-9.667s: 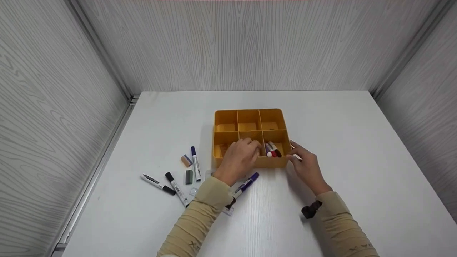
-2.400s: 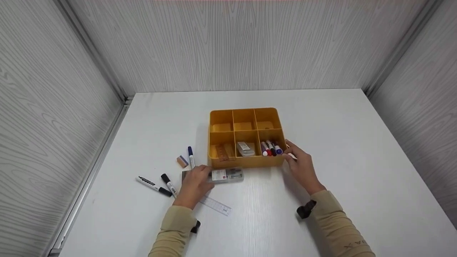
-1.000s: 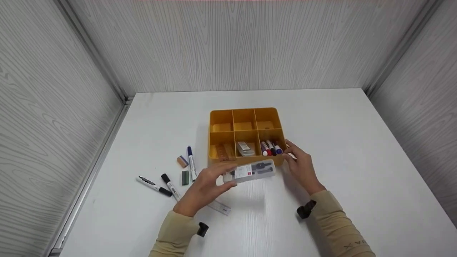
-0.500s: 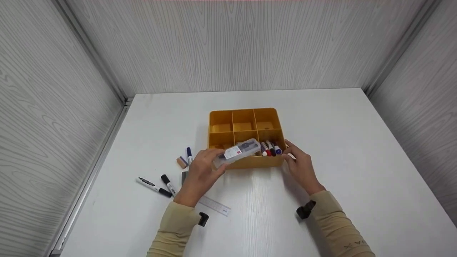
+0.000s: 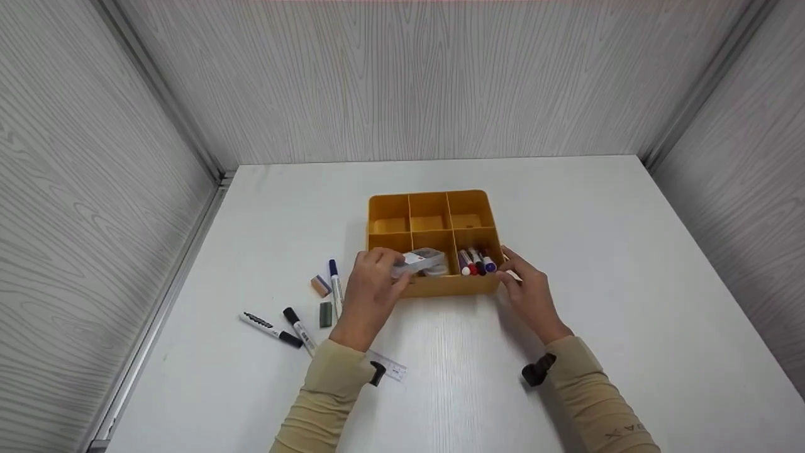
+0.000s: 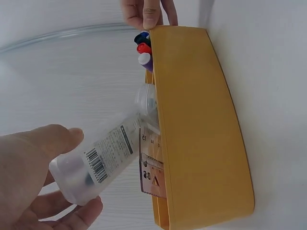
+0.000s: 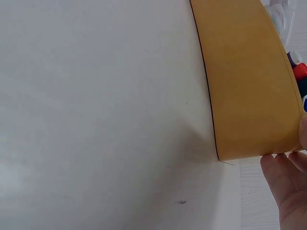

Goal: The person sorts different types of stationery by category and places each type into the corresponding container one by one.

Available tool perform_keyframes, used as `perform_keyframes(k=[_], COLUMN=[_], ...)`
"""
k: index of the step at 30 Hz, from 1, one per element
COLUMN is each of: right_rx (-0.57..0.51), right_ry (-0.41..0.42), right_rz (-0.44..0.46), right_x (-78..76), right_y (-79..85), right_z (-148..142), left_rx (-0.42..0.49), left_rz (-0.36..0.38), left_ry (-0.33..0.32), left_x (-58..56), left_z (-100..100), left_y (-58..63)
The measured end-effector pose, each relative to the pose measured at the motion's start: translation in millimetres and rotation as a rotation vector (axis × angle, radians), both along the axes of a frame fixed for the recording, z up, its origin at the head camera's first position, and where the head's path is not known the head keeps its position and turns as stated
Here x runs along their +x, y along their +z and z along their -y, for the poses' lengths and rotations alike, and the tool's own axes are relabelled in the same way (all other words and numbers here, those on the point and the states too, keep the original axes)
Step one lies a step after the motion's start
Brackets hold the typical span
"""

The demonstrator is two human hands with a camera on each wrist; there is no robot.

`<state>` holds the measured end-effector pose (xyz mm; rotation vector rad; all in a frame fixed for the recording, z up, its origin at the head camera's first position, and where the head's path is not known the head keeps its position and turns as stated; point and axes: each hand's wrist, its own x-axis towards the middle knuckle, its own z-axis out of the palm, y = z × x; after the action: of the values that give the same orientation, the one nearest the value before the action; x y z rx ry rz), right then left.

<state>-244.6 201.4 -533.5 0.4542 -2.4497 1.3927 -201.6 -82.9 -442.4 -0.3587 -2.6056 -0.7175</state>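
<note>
My left hand (image 5: 370, 296) pinches one end of a clear plastic compass case (image 5: 422, 259) with a white label. The case tilts over the front middle compartment of a yellow divided organizer tray (image 5: 449, 287), its far end inside the rim. In the left wrist view, the barcode side of the case faces the camera, beside a transparent orange ruler (image 6: 153, 163) sticking out of the tray. Under the case's far end lies a small clear box (image 5: 435, 270). My right hand (image 5: 531, 296) grips the tray's front right corner, thumb at the rim and fingers along the side.
Several markers (image 5: 477, 262) lie in the front right compartment. Left of the tray are a blue-capped marker (image 5: 336, 283), an orange-and-blue eraser (image 5: 321, 286), a dark green block (image 5: 325, 314) and two black-capped markers (image 5: 270, 328). A clear ruler (image 5: 393, 368) lies partly under my left forearm.
Over the last second my left hand has carried the compass case from in front of the tray up and over its front middle compartment. The right hand stays at the corner.
</note>
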Motion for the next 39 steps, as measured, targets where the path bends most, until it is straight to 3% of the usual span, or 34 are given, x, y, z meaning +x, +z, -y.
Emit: perform_keyframes(k=[6,14,24,31,39], right_rx=[0.015,-0.008,-0.020,-0.024,-0.009], right_ry=[-0.011,-0.003,-0.004,0.005,0.006], right_rz=[-0.001,0.021,-0.017,-0.032,-0.075], right_x=[-2.1,0.1,0.2,1.4,0.6], right_y=[-0.9,0.1,-0.8,-0.5,-2.8], right_z=[0.7,2.9,2.4,2.6,0.8], left_rx=[-0.030,-0.201,-0.336,-0.282,-0.143], left_rz=[0.052,0.133,0.037,0.032,-0.093], left_ry=[-0.030,-0.023,-0.037,-0.059,-0.075], left_x=[-0.8,-2.7,-5.7,-1.5,3.0], left_z=[-13.0,-31.3,-34.4,-28.3,-7.6], left_y=[0.9,-1.9,-10.5,-13.8,-12.1])
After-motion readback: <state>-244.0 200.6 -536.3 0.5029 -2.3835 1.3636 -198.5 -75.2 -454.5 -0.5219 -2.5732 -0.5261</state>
